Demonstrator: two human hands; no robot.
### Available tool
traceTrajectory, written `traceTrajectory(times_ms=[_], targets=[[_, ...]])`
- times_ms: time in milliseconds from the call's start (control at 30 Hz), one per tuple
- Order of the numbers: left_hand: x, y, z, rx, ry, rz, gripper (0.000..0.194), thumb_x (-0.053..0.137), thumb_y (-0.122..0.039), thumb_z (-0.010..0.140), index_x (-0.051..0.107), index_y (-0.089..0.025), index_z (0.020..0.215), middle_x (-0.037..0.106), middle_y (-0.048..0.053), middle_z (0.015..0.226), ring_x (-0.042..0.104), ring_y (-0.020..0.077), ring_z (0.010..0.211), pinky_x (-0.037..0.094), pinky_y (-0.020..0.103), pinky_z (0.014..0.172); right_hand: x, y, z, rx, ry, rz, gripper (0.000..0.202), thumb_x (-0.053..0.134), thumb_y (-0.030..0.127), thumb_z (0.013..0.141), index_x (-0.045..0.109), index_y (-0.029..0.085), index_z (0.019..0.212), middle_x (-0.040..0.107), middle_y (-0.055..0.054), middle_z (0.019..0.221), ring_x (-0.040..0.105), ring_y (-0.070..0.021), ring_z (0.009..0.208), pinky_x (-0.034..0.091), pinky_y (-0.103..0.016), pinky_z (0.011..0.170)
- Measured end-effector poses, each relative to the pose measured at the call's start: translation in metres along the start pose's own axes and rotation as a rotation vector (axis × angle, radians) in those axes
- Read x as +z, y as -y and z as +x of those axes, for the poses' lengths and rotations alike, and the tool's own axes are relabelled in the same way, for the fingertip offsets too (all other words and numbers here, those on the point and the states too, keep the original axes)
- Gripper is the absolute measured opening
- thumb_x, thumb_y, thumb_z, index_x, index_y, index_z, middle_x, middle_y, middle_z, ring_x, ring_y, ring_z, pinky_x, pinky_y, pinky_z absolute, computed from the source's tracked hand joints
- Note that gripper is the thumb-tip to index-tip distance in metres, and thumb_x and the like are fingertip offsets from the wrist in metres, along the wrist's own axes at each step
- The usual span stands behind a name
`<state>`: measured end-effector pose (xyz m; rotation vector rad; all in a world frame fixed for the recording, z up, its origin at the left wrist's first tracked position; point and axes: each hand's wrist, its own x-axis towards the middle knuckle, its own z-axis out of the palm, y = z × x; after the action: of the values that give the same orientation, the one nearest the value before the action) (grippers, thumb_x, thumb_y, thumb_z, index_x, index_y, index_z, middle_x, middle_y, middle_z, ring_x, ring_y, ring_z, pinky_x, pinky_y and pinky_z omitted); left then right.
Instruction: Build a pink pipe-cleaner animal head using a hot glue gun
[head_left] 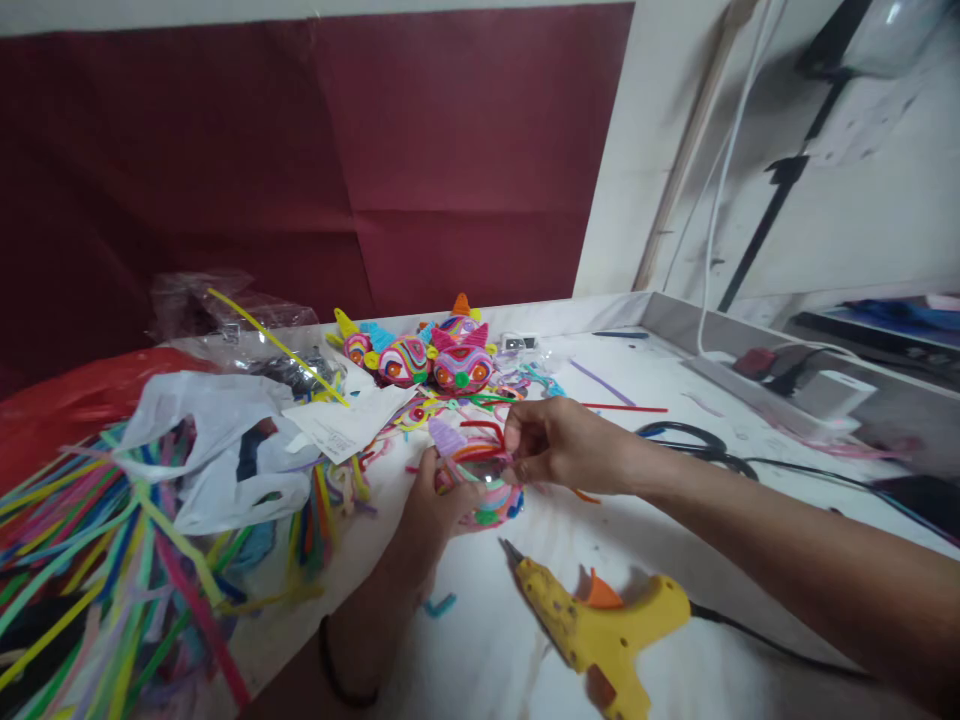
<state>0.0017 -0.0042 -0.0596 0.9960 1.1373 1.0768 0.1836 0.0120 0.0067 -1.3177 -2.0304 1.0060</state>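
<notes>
"Starting big: what covers the white table (pixel 472 675)?"

"A heap of coloured pipe cleaners (pixel 127 570) spreads at the left. A yellow glue gun (pixel 577 610) lies nearer the front, nozzle towards the work. At the back sits a cluster of eared figures (pixel 459 370), wrapped all round in coloured strips as far as they show; those look finished."

"And the hands?"

"The left hand (pixel 442 495) curves round the near left of a partly covered ball (pixel 491 492), thumb and fingers parted by its width, holding it. The right hand (pixel 551 440) is at the ball's right upper edge, fingertips drawn close together; red strips run up to them, but I can't tell exactly what they pinch."

"Where's that ball, and how far along?"

"Mid-table, between glue gun and figures. Perhaps halfway, I'd judge: coloured bands line its lower part, a lilac ear (pixel 447 437) stands up and a green nose (pixel 486 518) shows, but a glossy patch looks bare. Covering that seems left."
</notes>
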Motion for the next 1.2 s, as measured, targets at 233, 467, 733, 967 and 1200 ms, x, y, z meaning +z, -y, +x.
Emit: traceTrajectory(times_ms=[233,467,733,967,1200], targets=[[0.003,-0.004,-0.002,-0.012,-0.024,-0.003,0.056,0.074,-0.028,0.052,0.055,-0.024,0.105,0.066,0.002,0.088,0.067,0.02,0.071,0.059,0.035,0.061,-0.003,0.008,0.003,0.086,0.025,-0.038,0.043,0.075,0.015,0.062,0.042,0.024,0.088,0.059,0.009,0.059,0.055,-0.012,0.052,0.039,-0.023,0.049],[0.002,-0.003,0.001,-0.031,-0.023,-0.032,0.061,0.072,-0.023,0.051,0.054,-0.024,0.109,0.065,0.001,0.086,0.066,0.0192,0.071,0.059,0.034,0.061,-0.005,0.014,0.006,0.118,0.046,-0.124,0.045,0.078,0.014,0.061,0.043,0.023,0.088,0.057,0.009,0.061,0.053,-0.0112,0.055,0.037,-0.022,0.051],[0.0,0.001,0.002,-0.009,0.003,-0.043,0.052,0.07,-0.026,0.053,0.055,-0.024,0.103,0.063,0.0,0.084,0.063,0.0173,0.07,0.057,0.032,0.061,-0.005,0.023,0.009,0.139,0.082,-0.217,0.046,0.081,0.017,0.062,0.044,0.022,0.09,0.056,0.009,0.062,0.055,-0.0125,0.058,0.036,-0.023,0.053],[-0.001,0.003,0.0,0.014,0.006,-0.083,0.058,0.077,-0.028,0.053,0.056,-0.022,0.106,0.066,0.002,0.086,0.065,0.018,0.072,0.058,0.032,0.064,-0.006,0.023,0.01,0.14,0.084,-0.238,0.045,0.079,0.018,0.062,0.046,0.022,0.092,0.059,0.006,0.066,0.059,-0.0147,0.063,0.038,-0.023,0.053],[0.001,0.007,0.005,0.043,-0.055,-0.015,0.061,0.082,-0.026,0.047,0.058,-0.021,0.103,0.069,0.004,0.085,0.067,0.0204,0.071,0.055,0.03,0.061,-0.004,0.019,0.01,0.145,0.083,-0.242,0.045,0.078,0.022,0.062,0.045,0.022,0.092,0.06,0.006,0.067,0.059,-0.0152,0.062,0.037,-0.023,0.051]])
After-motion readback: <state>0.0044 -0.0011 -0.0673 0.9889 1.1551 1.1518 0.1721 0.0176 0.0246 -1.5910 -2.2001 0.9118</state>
